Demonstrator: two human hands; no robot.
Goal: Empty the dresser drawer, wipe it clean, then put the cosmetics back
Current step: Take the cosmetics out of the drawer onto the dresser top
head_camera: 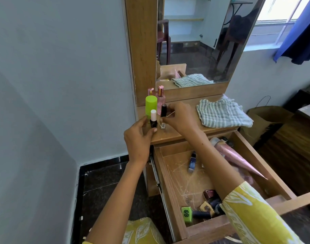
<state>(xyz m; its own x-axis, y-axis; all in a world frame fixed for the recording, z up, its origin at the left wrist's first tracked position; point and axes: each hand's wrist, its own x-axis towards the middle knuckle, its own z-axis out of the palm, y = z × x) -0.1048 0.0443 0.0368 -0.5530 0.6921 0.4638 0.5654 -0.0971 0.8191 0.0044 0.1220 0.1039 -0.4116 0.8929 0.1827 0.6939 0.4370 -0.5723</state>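
The wooden drawer [170, 175] stands pulled open, with several cosmetics inside: a pink tube [233, 155], a small blue bottle [192, 162], and a cluster of small bottles [208, 203] near its front. On the dresser top [184, 131], my left hand [137, 136] pinches a dark nail polish bottle with a white cap [153, 118]. My right hand [178, 116] pinches a black-capped bottle [163, 110] beside it. A green bottle [150, 105] and two pink bottles [160, 95] stand just behind. A tiny clear bottle [162, 125] sits between my hands.
A folded striped cloth [222, 112] lies on the right of the dresser top, under the mirror [203, 41]. A brown paper bag [263, 122] stands right of the dresser. A wall lies to the left, with dark floor below.
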